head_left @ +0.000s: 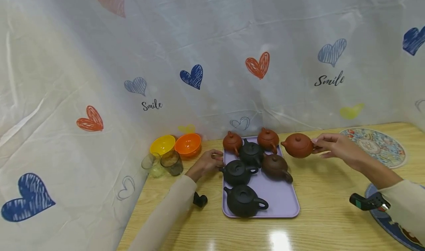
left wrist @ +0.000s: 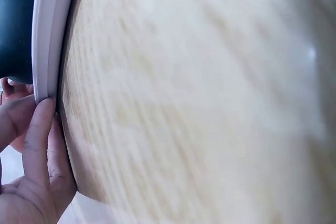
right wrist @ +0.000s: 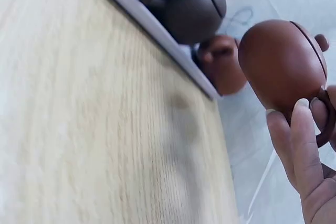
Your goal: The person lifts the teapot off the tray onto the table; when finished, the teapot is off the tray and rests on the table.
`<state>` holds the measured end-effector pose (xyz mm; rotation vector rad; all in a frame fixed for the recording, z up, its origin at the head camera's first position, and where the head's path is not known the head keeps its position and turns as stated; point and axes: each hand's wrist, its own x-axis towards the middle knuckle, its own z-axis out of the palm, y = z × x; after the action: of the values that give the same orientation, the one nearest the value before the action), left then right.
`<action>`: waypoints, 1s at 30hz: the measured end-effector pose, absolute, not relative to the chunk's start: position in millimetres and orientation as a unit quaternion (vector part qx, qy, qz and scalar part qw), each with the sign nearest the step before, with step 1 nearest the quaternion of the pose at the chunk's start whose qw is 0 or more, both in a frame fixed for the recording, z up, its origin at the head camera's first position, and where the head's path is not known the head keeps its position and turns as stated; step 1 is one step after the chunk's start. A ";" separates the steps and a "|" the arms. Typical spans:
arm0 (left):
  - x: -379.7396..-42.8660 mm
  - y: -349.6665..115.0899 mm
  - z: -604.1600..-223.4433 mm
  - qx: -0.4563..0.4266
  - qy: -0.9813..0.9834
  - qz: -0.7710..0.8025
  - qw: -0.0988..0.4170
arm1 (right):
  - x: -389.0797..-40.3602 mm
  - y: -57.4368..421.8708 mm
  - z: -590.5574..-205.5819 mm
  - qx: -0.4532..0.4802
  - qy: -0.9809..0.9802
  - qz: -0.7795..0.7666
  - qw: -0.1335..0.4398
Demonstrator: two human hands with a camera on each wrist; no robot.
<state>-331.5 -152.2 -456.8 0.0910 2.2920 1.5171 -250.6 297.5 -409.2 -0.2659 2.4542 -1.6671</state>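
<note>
Right hand (head_left: pixel 335 146): grip closed, pinching the handle of a red teapot (head_left: pixel 298 145) held above the counter (head_left: pixel 328 195), near its back edge and just beyond the right edge of a tray (head_left: pixel 277 203). Left hand (head_left: pixel 207 162): grip narrowed, fingertips pinching the tray's left rim. Six other teapots (head_left: pixel 244 199) stand on the tray, whose surface shows at its front right corner. Wood stretches between tray and round patterned mat (head_left: pixel 375 145) toward the counter's back right corner.

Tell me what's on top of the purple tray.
On the purple tray sit three black teapots, two reddish teapots and a brown teapot. Bare tray shows at the near right; the surface directly beneath the pots is covered and can't be seen.
</note>
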 end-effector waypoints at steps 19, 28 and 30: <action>-330.5 -153.0 -455.9 0.036 0.824 0.533 0.190 | -312.1 313.4 -432.8 -0.044 0.808 -0.576 0.112; -332.1 -152.6 -456.8 0.035 0.824 0.532 0.191 | -326.8 312.4 -441.7 -0.022 0.788 -0.605 0.116; -331.7 -152.5 -456.8 0.035 0.826 0.530 0.188 | -329.8 311.4 -443.1 -0.016 0.783 -0.612 0.115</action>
<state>-331.7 -152.5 -456.8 0.0991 2.3233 1.4914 -329.8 311.4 -443.1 -0.0478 2.2932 -1.7923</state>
